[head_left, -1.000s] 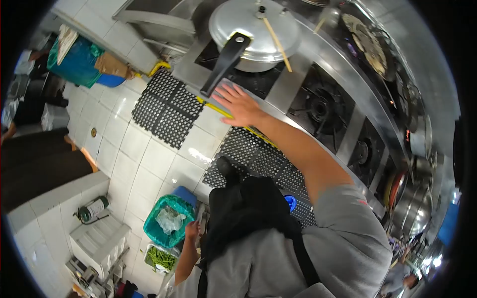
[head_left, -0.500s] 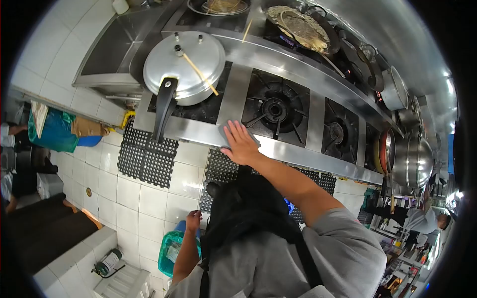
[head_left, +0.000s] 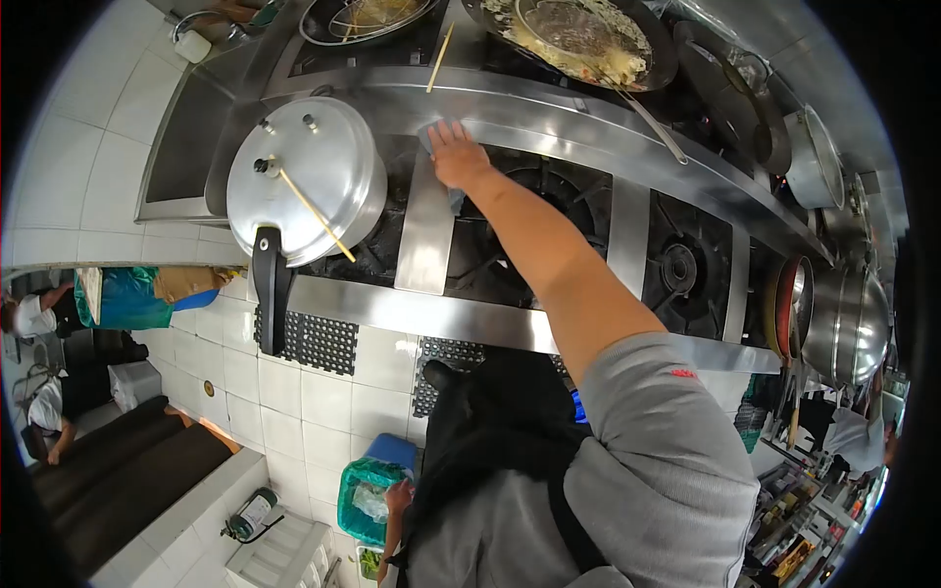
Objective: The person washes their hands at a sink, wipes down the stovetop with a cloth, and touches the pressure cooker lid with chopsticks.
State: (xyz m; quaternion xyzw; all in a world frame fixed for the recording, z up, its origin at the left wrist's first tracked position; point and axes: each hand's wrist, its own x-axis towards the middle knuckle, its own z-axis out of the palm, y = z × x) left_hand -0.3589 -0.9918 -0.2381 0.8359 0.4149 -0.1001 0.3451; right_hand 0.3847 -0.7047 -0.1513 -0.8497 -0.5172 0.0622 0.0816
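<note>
My right hand (head_left: 458, 155) presses a grey cloth (head_left: 428, 134) against the steel strip between two burners, at the foot of the raised back ledge. Its fingers lie flat over the cloth. My left hand (head_left: 399, 496) hangs low by my side, near a bin with a green liner (head_left: 350, 505); its fingers look curled, and anything in them is hidden. Left of my right hand stands a silver pressure cooker (head_left: 323, 181) with a black handle (head_left: 270, 294) and a wooden stick (head_left: 316, 214) across its lid. A bare burner (head_left: 544, 196) lies under my right forearm.
On the back burners are a pan of browned food (head_left: 588, 44) with a strainer and another pan (head_left: 368, 20). A second wooden stick (head_left: 441, 59) rests near them. Pots (head_left: 853, 323) stand at the right. Other people (head_left: 49, 407) are at the far left. Black mats (head_left: 323, 343) cover some floor.
My right hand has moved with the cloth from the stove's front edge back to the ledge. The view has shifted along the stove. My left hand stays low by my side.
</note>
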